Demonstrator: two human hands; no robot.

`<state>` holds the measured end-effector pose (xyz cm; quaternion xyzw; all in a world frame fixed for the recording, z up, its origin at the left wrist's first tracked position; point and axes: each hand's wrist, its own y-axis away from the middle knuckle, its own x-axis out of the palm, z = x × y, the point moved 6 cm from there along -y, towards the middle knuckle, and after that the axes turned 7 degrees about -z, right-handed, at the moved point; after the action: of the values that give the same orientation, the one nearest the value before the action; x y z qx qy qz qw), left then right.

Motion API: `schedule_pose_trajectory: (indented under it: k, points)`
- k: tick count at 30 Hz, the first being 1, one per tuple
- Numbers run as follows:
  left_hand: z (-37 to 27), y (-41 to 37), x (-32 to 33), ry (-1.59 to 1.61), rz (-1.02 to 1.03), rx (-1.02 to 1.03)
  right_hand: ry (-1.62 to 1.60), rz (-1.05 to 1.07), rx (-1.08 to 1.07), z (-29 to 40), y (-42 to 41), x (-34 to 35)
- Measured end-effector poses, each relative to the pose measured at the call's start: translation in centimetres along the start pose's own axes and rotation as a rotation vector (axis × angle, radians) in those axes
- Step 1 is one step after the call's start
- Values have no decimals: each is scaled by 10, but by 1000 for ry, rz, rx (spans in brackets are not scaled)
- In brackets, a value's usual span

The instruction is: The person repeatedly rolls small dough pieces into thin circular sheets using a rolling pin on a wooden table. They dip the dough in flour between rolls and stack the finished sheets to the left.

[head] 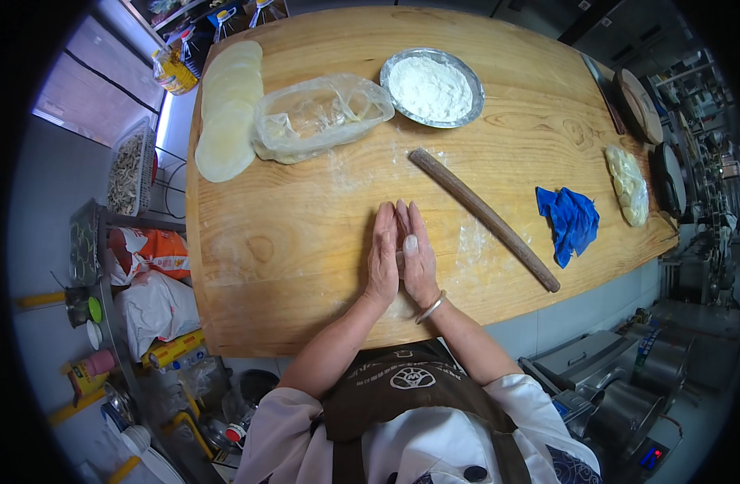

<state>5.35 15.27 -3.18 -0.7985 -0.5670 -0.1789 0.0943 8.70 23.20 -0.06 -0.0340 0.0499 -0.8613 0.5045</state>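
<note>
My left hand [383, 257] and my right hand [419, 257] are held palm to palm above the wooden work table [297, 242], fingers straight and pointing away from me. A small pale patch shows between the palms; whether it is a piece of dough cannot be told. A bracelet circles my right wrist. Right of the hands, a wooden rolling pin [485, 219] lies diagonally. Beyond them stands a metal bowl of white flour [431, 88]. An open clear plastic bag [321, 118] with pale contents lies beside overlapping round dough sheets [227, 115] at the far left.
A crumpled blue cloth or bag [567, 222] and a plastic bag of pale dough pieces [627, 184] lie on the right. A knife [602, 91] and round boards [639, 106] are near the right edge. Shelving with bags [158, 305] stands left of the table.
</note>
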Motion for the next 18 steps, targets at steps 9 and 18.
schedule_pose_trajectory:
  k: [9, 18]
  points:
    - [1, -2, -1, -35, 18, 47, -142, -28, 35, 0, 3, 1]
    - [-49, -13, -13, -189, 53, 202, 512, 109, -236, 36, -13, -17]
